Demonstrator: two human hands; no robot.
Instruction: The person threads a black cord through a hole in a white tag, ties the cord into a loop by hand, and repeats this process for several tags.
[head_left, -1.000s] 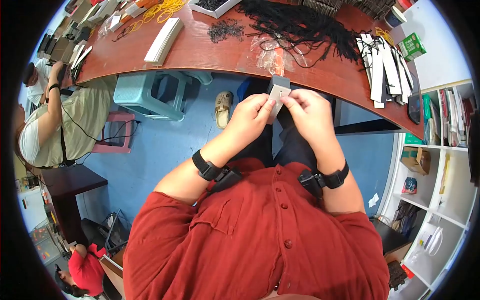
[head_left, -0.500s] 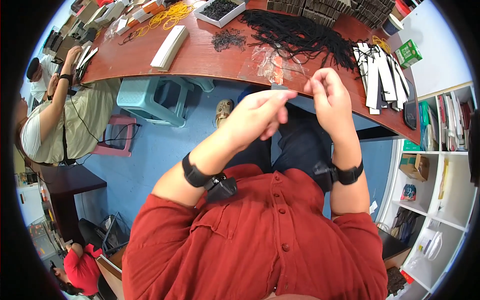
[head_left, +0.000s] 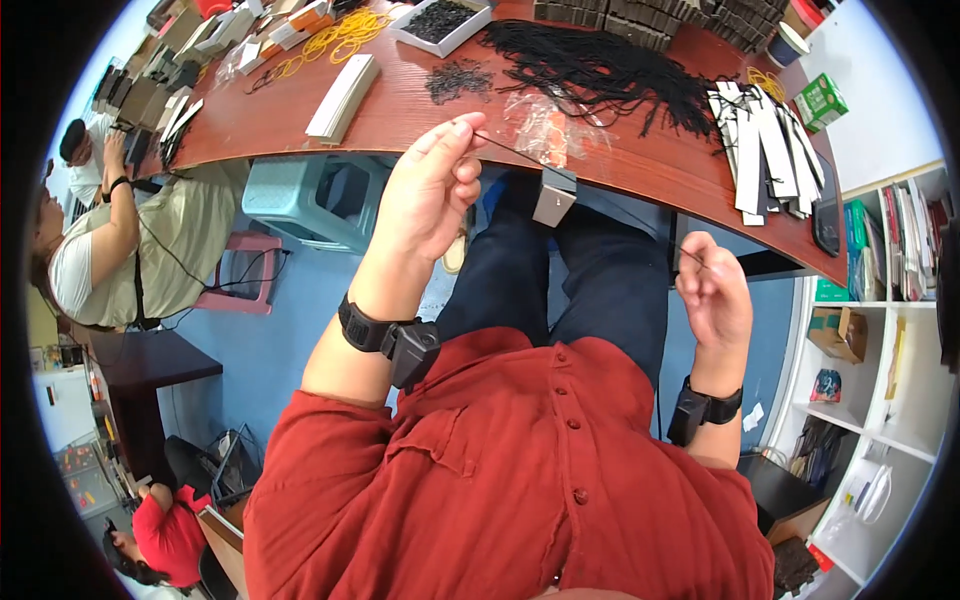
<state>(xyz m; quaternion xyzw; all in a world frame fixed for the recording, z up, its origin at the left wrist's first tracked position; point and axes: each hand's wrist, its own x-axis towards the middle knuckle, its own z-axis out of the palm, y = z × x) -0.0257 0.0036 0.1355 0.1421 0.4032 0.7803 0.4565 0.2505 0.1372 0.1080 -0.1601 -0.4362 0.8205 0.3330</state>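
Observation:
My left hand (head_left: 432, 185) is raised near the table's front edge, finger and thumb pinched on a thin black cord (head_left: 512, 151). The cord runs taut rightward to a small grey-beige block (head_left: 553, 203) with a dark top, which sits at the table edge. On the other side of the block, a thin dark line leads toward my right hand (head_left: 716, 295). That hand is lower and farther right, its fingers pinched on a cord end. Beyond the block lies crinkled clear plastic (head_left: 530, 112) with an orange piece (head_left: 557, 140). Behind it spreads a pile of black cords (head_left: 610, 75).
White strips with black cords (head_left: 762, 165) lie at the table's right, near a green box (head_left: 820, 103). A stack of white strips (head_left: 343, 98), loose black bits (head_left: 458, 82) and a white tray (head_left: 440, 48) are to the left. Another person (head_left: 110, 235) works at far left.
My hands have moved apart from close together: the left went left and up, the right went right and down. The cord now stretches from the left hand, and the block shows.

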